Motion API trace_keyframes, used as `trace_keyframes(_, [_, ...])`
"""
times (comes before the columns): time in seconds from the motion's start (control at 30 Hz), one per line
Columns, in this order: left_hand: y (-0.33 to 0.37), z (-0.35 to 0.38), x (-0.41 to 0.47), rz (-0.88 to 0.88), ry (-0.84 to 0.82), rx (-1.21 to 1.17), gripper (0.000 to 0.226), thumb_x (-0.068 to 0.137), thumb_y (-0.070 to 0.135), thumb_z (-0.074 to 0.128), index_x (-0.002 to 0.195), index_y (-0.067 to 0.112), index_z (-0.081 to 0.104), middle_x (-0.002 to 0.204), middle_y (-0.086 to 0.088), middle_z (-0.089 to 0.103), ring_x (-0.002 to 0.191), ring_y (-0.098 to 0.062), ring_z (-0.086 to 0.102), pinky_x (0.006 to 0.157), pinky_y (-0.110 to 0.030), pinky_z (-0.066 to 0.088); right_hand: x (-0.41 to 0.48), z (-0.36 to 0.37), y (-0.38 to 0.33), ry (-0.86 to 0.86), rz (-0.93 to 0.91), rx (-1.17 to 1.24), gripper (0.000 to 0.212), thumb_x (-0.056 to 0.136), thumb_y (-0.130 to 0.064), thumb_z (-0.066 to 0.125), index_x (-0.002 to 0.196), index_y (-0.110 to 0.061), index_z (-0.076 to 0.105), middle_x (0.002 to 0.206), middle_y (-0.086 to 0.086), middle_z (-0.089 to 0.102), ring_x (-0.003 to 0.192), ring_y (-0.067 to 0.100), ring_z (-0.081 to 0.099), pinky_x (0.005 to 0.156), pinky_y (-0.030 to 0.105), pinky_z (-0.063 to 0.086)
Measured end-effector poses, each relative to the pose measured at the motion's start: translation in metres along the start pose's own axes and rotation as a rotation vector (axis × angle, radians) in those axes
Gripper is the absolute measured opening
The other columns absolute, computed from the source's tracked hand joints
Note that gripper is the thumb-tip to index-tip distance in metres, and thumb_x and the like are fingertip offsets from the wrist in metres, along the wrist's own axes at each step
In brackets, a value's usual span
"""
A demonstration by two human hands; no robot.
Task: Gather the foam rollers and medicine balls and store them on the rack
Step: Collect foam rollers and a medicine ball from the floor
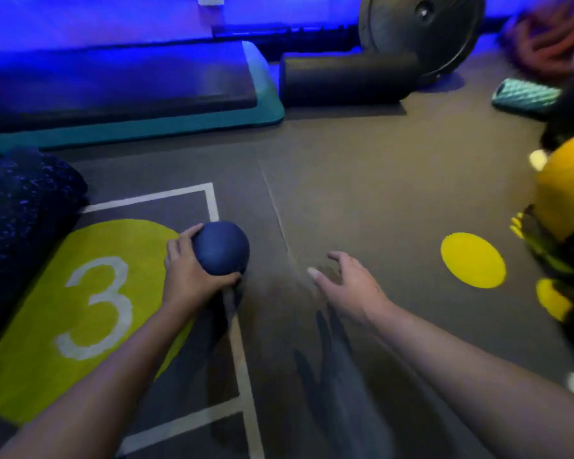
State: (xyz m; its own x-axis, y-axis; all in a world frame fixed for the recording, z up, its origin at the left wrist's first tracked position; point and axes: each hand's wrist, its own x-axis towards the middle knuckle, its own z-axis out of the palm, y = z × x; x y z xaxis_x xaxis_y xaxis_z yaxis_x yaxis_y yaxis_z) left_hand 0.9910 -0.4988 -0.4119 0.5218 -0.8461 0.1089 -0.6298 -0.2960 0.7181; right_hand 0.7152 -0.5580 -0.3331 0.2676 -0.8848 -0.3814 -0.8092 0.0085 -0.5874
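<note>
Dark grey rubber gym flooring (pixel 362 193) runs up to a blue-lit wall. The person's left hand (pixel 186 276) curls its fingers and thumb round a small dark blue medicine ball (pixel 221 248), low and just left of centre. The right hand (pixel 352 288) hangs empty beside it with its fingers spread. A smooth black foam roller (pixel 345 81) lies well ahead with its long axis running left to right, nearer the right hand. A ridged teal foam roller (pixel 524 94) lies further right. No rack shows. The only legible writing is a white "3" (pixel 96 306) on a lime-green floor circle (pixel 30 359). No brand can be read.
</note>
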Motion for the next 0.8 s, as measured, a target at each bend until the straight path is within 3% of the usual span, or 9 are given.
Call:
trace_keyframes(0.13, [0.062,0.041,-0.063,0.146,-0.191,-0.170,0.117,0.035,0.058,0.091,0.138,0.031,0.044,0.130,0.006,0.042,0.120,-0.016,0.048,0.102,-0.035,0.043,-0.032,-0.062,0.036,-0.023,0.194,0.400,0.105,0.068,-0.085,0.064,0.152,-0.029,0.034,0.130,0.001,0.059,0.117,0.020,0.060,0.103,0.043,0.051])
trace_keyframes(0.23, [0.145,0.076,-0.103,0.427,-0.426,-0.291,0.108,0.041,0.058,0.086,0.138,0.038,0.043,0.128,0.014,0.046,0.120,0.003,0.049,0.098,-0.029,0.047,-0.071,-0.097,0.077,-0.076,0.264,0.506,0.133,0.039,-0.096,0.069,0.153,-0.041,0.026,0.138,-0.004,0.057,0.121,0.020,0.060,0.092,0.047,0.057])
trace_keyframes(0.3, [0.213,0.102,-0.125,0.627,-0.540,-0.341,0.102,0.044,0.057,0.085,0.136,0.045,0.041,0.133,0.018,0.048,0.125,0.001,0.050,0.103,-0.033,0.047,-0.101,-0.122,0.115,-0.032,0.258,0.653,0.121,0.046,-0.078,0.085,0.148,-0.030,0.039,0.134,-0.005,0.063,0.115,0.019,0.066,0.079,0.041,0.059])
trace_keyframes(0.37, [0.277,0.130,-0.145,0.696,-0.644,-0.394,0.104,0.046,0.057,0.090,0.135,0.054,0.037,0.138,0.018,0.049,0.128,-0.006,0.053,0.105,-0.035,0.047,-0.131,-0.155,0.157,0.094,0.249,0.873,0.094,0.053,-0.054,0.094,0.132,-0.021,0.057,0.119,0.002,0.074,0.102,0.022,0.074,0.069,0.039,0.061])
trace_keyframes(0.43, [0.330,0.162,-0.163,0.736,-0.796,-0.424,0.116,0.053,0.048,0.099,0.148,0.045,0.031,0.146,0.017,0.046,0.134,-0.001,0.049,0.107,-0.029,0.048,-0.158,-0.187,0.201,0.262,0.248,0.976,0.088,0.048,-0.051,0.096,0.123,-0.021,0.063,0.111,0.006,0.076,0.096,0.024,0.076,0.072,0.043,0.064])
trace_keyframes(0.53, [0.388,0.211,-0.188,0.950,-0.902,-0.278,0.107,0.076,0.031,0.090,0.160,0.026,0.023,0.152,0.020,0.035,0.138,0.005,0.041,0.109,-0.009,0.036,-0.182,-0.225,0.267,0.601,0.392,0.614,0.097,0.040,-0.061,0.092,0.123,-0.027,0.055,0.120,0.000,0.064,0.102,0.017,0.066,0.087,0.037,0.058])
trace_keyframes(0.6, [0.412,0.232,-0.207,1.031,-0.853,-0.214,0.089,0.086,0.029,0.081,0.157,0.029,0.027,0.149,0.013,0.041,0.133,-0.003,0.047,0.102,-0.002,0.033,-0.198,-0.240,0.308,0.635,0.489,0.222,0.103,0.045,-0.064,0.090,0.130,-0.032,0.043,0.127,0.003,0.044,0.112,0.025,0.051,0.100,0.041,0.048])
trace_keyframes(0.7, [0.417,0.249,-0.233,0.972,-0.874,-0.189,0.073,0.092,0.031,0.073,0.153,0.039,0.034,0.143,0.008,0.053,0.124,0.001,0.057,0.095,-0.014,0.050,-0.216,-0.242,0.370,0.591,0.589,-0.160,0.106,0.051,-0.062,0.088,0.139,-0.036,0.034,0.136,0.009,0.033,0.126,0.040,0.041,0.102,0.050,0.043])
trace_keyframes(0.8, [0.391,0.257,-0.240,0.963,-0.936,-0.083,0.060,0.095,0.028,0.070,0.147,0.041,0.042,0.132,0.010,0.060,0.119,0.003,0.060,0.091,-0.029,0.057,-0.223,-0.209,0.426,0.547,0.609,-0.235,0.104,0.063,-0.062,0.083,0.148,-0.030,0.032,0.148,0.011,0.027,0.132,0.041,0.036,0.106,0.051,0.040])
